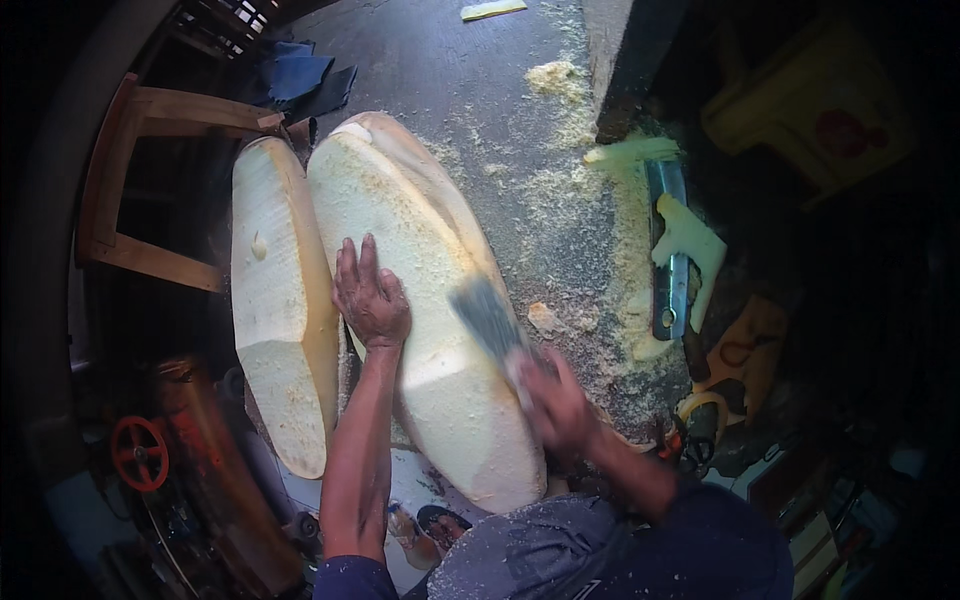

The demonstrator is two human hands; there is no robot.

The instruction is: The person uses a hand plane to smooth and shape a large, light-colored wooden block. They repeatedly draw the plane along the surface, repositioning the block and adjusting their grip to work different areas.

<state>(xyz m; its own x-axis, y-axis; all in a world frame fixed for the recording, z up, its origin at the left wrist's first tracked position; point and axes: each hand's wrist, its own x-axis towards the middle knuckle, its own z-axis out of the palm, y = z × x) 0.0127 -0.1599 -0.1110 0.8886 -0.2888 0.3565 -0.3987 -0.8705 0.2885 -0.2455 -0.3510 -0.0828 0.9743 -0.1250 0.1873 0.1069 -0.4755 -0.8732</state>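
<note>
A long, cream-coloured foam block, shaped like a seat cushion, lies on the dark work table. My left hand rests on its upper face with the fingers stretched out. Over the block's right side, my right hand grips a flat grey brush-like tool. Motion smears the tool and the fingers, so its exact kind is unclear. Along the left of this block lies a second, narrower foam block, with a small loose piece on top.
Foam crumbs litter the dark table. Right of them lie a metal bar and a foam offcut. A wooden frame stands at the left, near blue cloth. A red handwheel is lower left.
</note>
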